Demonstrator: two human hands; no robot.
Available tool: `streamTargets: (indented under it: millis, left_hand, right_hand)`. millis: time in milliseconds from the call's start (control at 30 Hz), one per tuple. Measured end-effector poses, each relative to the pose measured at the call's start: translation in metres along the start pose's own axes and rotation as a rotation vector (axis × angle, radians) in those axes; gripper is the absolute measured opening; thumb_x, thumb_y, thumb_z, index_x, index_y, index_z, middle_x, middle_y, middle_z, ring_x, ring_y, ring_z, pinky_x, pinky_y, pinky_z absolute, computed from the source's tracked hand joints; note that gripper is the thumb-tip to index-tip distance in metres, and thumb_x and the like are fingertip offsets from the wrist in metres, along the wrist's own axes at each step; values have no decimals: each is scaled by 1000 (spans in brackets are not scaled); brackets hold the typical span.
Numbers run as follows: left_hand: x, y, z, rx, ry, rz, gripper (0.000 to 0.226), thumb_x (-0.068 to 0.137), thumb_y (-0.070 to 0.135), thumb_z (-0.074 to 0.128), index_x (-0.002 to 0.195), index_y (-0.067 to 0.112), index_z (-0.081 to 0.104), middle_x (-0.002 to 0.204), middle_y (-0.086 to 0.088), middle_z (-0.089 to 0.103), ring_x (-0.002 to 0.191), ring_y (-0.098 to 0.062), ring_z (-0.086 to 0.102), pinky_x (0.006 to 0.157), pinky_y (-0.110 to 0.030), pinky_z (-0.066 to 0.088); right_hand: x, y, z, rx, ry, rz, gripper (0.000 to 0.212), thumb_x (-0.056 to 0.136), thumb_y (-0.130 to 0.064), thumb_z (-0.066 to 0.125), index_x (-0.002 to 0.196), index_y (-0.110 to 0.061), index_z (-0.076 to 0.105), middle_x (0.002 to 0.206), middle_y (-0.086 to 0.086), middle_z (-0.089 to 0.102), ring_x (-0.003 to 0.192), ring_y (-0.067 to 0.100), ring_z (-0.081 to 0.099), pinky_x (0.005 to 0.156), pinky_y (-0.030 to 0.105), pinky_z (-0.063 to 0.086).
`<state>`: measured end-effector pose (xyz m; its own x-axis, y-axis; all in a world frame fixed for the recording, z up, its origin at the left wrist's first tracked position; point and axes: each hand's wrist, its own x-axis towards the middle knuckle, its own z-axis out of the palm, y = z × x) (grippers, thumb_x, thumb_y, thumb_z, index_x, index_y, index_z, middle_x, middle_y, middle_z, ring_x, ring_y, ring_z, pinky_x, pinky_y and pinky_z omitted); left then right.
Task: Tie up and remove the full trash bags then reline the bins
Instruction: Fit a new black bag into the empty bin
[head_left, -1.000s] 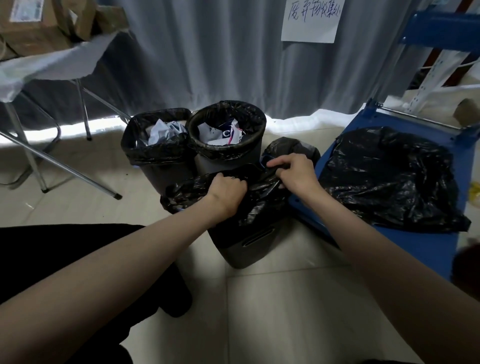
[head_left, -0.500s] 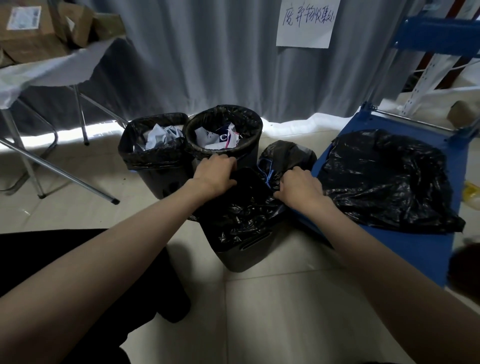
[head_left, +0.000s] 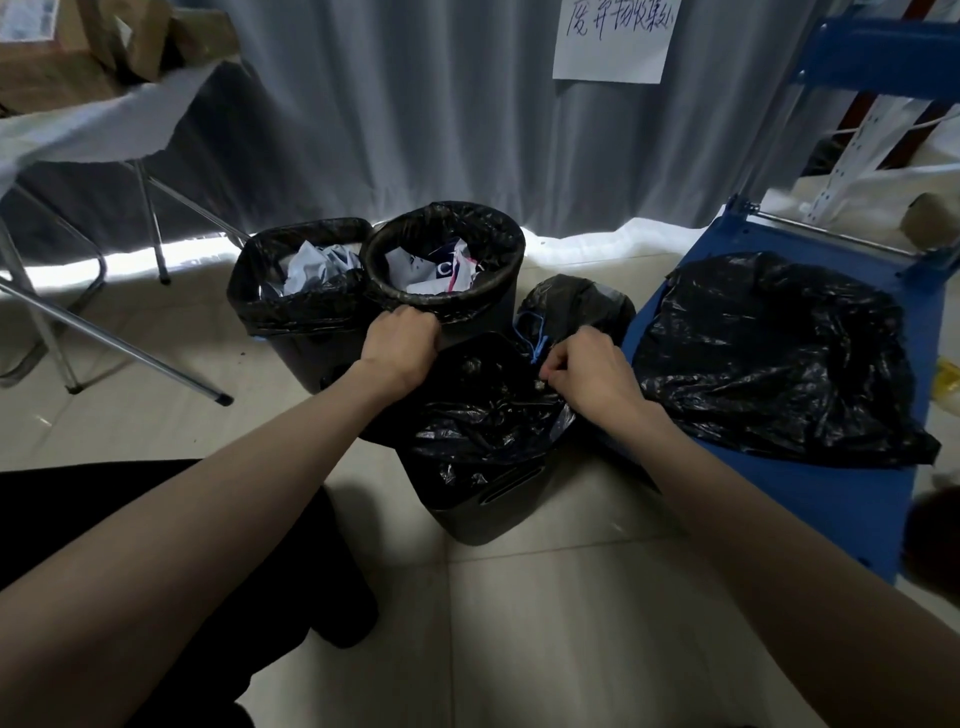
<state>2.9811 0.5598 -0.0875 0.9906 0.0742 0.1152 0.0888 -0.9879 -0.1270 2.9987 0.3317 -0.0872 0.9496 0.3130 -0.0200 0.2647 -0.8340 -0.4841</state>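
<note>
Since the earlier frame, the left hand (head_left: 402, 340) was moved up to the far rim of the front bin (head_left: 488, 512), where it was closed on the fresh liner (head_left: 483, 415). Beyond this bin, two full bins (head_left: 441, 260) were waiting untied; to its right a tied bag (head_left: 574, 306) was lying. The right hand (head_left: 587, 371) was pinching the liner edge near the blue drawstring (head_left: 535, 340). The edge should probably be folded evenly over every corner.

Crinkled glossy black plastic liner (head_left: 483, 426); matt dark plastic bin (head_left: 493, 506); smooth pale floor tiles (head_left: 571, 623); chrome metal table legs (head_left: 119, 343).
</note>
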Motion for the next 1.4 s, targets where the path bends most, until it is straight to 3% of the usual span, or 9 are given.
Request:
streamTargets:
  millis: [133, 333, 500, 733, 900, 1000, 1134, 1300, 1400]
  left_hand:
    - [5, -11, -1, -18, 93, -52, 16, 90, 13, 51, 99, 11, 63, 104, -14, 66, 102, -35, 59, 80, -39, 42]
    - [6, -21, 0, -40, 145, -46, 19, 86, 8, 52, 104, 15, 55, 105, -11, 60, 101, -35, 57, 80, -42, 39]
    - [11, -15, 3, 8, 110, -9, 29, 86, 12, 57, 112, 24, 67, 114, -8, 56, 109, -32, 54, 88, -42, 38]
    - [25, -7, 16, 18, -38, -48, 38, 92, 26, 56, 130, 20, 56, 127, -9, 52, 122, -31, 47, 98, -43, 35]
    - [32, -7, 26, 42, -173, -93, 41, 99, 38, 42, 129, 16, 60, 137, -11, 42, 131, -32, 34, 104, -46, 28]
    - [31, -10, 31, 34, -267, -114, 48, 101, 42, 33, 130, 13, 58, 141, -11, 39, 132, -33, 33, 107, -48, 25]
    - [25, -12, 32, -12, -332, -128, 53, 101, 43, 30, 131, 7, 56, 141, -12, 43, 133, -33, 35, 108, -48, 25]
    - [15, -18, 15, -63, -145, 4, 34, 95, 39, 51, 120, 20, 63, 128, -10, 50, 125, -31, 42, 100, -43, 34]
    - [5, -17, 2, -134, -90, 159, 21, 93, 32, 58, 108, 22, 67, 117, -6, 55, 117, -27, 50, 93, -38, 40]
  right_hand:
    - [4, 6, -4, -26, 97, 51, 24, 91, -7, 58, 92, -20, 78, 113, 5, 63, 97, 28, 62, 70, 35, 49]
    - [9, 15, -2, -59, 69, 116, 36, 90, -7, 59, 116, -29, 70, 128, 5, 59, 109, 31, 59, 73, 33, 40]
    - [11, 15, 4, -123, 55, 100, 45, 92, -7, 55, 130, -30, 63, 131, 7, 49, 112, 32, 56, 73, 35, 37]
    - [17, 12, 10, -193, -29, 120, 56, 93, -9, 55, 145, -29, 48, 132, 11, 38, 108, 35, 55, 72, 38, 39]
    - [20, 15, 13, -197, -195, 179, 46, 95, -17, 55, 140, -27, 53, 139, 12, 37, 112, 37, 55, 80, 40, 40]
    - [20, 17, 13, -222, -296, 186, 38, 96, -20, 54, 133, -19, 57, 141, 13, 38, 117, 38, 52, 92, 44, 42]
    - [17, 16, 13, -269, -373, 166, 32, 97, -24, 50, 126, -13, 58, 140, 15, 40, 122, 39, 46, 94, 45, 39]
    - [15, -5, 10, -212, -26, 16, 22, 92, -26, 57, 111, -17, 64, 126, 12, 45, 121, 35, 41, 97, 45, 36]
    - [11, -21, 6, -108, -58, -120, 13, 90, -21, 60, 101, -21, 67, 109, 5, 59, 108, 30, 53, 90, 41, 40]
